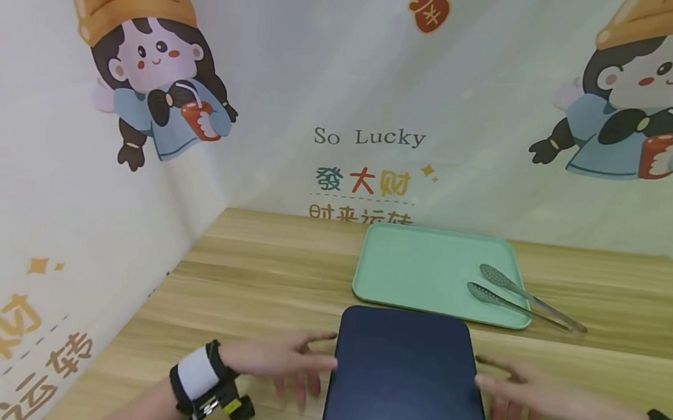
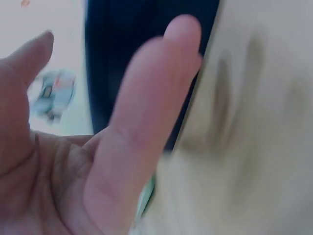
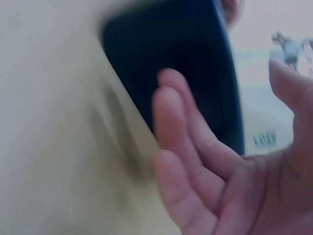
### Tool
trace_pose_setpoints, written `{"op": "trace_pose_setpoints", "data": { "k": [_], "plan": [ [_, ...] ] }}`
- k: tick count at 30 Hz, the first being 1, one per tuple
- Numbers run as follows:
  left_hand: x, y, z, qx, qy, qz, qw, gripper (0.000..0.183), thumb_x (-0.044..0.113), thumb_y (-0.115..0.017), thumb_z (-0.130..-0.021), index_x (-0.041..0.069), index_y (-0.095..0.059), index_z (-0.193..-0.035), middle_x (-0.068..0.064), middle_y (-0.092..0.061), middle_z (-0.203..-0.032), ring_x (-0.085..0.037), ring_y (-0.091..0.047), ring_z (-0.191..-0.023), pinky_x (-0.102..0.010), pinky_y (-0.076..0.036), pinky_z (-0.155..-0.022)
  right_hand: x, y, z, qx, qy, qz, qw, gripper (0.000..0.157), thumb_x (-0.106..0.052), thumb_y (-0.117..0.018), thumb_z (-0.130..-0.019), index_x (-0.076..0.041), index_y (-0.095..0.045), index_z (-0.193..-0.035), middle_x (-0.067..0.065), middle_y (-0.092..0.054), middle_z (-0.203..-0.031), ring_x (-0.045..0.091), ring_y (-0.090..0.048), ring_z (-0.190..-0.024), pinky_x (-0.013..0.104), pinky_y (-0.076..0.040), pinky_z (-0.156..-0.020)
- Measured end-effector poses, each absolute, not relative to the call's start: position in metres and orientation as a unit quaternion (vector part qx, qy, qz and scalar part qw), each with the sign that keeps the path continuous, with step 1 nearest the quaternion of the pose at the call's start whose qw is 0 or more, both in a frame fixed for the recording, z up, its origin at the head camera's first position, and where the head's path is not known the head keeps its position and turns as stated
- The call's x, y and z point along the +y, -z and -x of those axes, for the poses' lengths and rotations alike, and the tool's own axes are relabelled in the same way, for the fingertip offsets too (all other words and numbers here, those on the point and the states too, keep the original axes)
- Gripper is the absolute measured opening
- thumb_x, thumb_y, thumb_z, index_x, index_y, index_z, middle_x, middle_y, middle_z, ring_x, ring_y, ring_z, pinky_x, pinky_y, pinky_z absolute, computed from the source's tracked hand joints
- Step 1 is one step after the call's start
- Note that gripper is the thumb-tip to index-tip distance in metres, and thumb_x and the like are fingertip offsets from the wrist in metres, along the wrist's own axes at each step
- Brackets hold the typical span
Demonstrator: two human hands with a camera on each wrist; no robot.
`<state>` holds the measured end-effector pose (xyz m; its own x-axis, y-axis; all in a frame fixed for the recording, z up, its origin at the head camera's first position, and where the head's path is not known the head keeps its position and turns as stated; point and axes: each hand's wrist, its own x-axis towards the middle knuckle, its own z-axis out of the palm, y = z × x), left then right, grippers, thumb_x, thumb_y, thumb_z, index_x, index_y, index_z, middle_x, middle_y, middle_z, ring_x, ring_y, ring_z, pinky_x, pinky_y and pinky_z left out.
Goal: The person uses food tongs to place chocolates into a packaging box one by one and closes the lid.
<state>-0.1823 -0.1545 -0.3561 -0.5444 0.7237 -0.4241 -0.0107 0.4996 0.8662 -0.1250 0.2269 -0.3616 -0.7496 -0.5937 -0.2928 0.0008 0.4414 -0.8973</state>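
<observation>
A dark navy rectangular box-like object (image 1: 406, 380) with rounded corners sits at the front of the table, its near end cut off by the head view's lower edge. To its left is my left hand (image 1: 286, 361), fingers extended and fingertips right at the side. My right hand (image 1: 526, 393) is at the opposite side, thumb and fingertips close to that edge. In the left wrist view, the straight fingers (image 2: 142, 98) overlap the dark side (image 2: 112, 54). In the right wrist view, slightly bent fingers (image 3: 171, 122) stand before the other side (image 3: 195, 44).
Behind the navy object lies a mint-green tray (image 1: 421, 263). Grey tongs (image 1: 519, 300) with perforated tips rest across its right end, handle over the wooden table (image 1: 267, 264). A printed cloth (image 1: 275, 86) stands behind and to the left.
</observation>
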Motion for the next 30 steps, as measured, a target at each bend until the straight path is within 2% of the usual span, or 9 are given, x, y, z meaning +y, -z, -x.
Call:
{"op": "trace_pose_setpoints", "data": {
  "k": [4,8,12,19,23,30],
  "plan": [
    [-0.142,0.359,0.223,0.798,-0.448,-0.236,0.328,0.051,0.046,-0.047,-0.091,0.016,-0.042,-0.132,-0.012,-0.063,-0.081,-0.027,-0.061,-0.063,-0.041,-0.050,-0.053,0.233,0.353,0.161,0.836,0.473,0.144,0.239,0.060,-0.034,-0.035,-0.098,0.011,-0.023,-0.135,0.011,-0.062,-0.077,0.028,-0.057,-0.061,0.035,-0.044,-0.050],
    [-0.126,0.368,0.244,0.798,-0.449,-0.255,0.311,0.033,0.040,-0.049,-0.092,0.016,-0.057,-0.114,-0.011,-0.059,-0.070,-0.022,-0.056,-0.054,-0.040,-0.050,-0.052,0.229,0.358,0.179,0.838,0.466,0.153,0.239,0.050,-0.035,-0.039,-0.097,0.003,-0.041,-0.129,0.010,-0.060,-0.077,0.030,-0.056,-0.061,0.035,-0.045,-0.050],
    [-0.118,0.372,0.248,0.791,-0.465,-0.258,0.303,0.030,0.035,-0.052,-0.091,0.016,-0.060,-0.113,-0.009,-0.054,-0.062,-0.019,-0.053,-0.050,-0.040,-0.049,-0.050,0.223,0.364,0.183,0.837,0.458,0.180,0.241,0.041,-0.034,-0.043,-0.096,0.000,-0.051,-0.118,0.011,-0.057,-0.069,0.032,-0.056,-0.058,0.035,-0.044,-0.046],
    [-0.113,0.376,0.249,0.771,-0.508,-0.260,0.282,0.030,0.031,-0.055,-0.090,0.014,-0.061,-0.114,-0.008,-0.048,-0.057,-0.019,-0.053,-0.049,-0.040,-0.049,-0.047,0.226,0.361,0.183,0.837,0.459,0.182,0.236,0.043,-0.033,-0.045,-0.095,-0.002,-0.047,-0.125,0.010,-0.053,-0.064,0.031,-0.056,-0.057,0.032,-0.043,-0.044],
    [-0.113,0.375,0.248,0.775,-0.508,-0.263,0.270,0.029,0.030,-0.055,-0.090,0.014,-0.061,-0.113,-0.008,-0.048,-0.056,-0.019,-0.053,-0.049,-0.042,-0.049,-0.047,0.224,0.362,0.184,0.837,0.466,0.174,0.228,0.040,-0.033,-0.046,-0.095,-0.004,-0.050,-0.122,0.009,-0.052,-0.062,0.029,-0.056,-0.056,0.030,-0.041,-0.042],
    [-0.120,0.373,0.248,0.787,-0.489,-0.250,0.281,0.029,0.031,-0.055,-0.090,0.015,-0.060,-0.114,-0.009,-0.050,-0.057,-0.021,-0.055,-0.052,-0.041,-0.049,-0.049,0.215,0.368,0.183,0.818,0.496,0.166,0.238,0.033,-0.033,-0.044,-0.095,-0.006,-0.051,-0.112,0.006,-0.050,-0.061,0.027,-0.056,-0.058,0.028,-0.039,-0.043]
  ]
}}
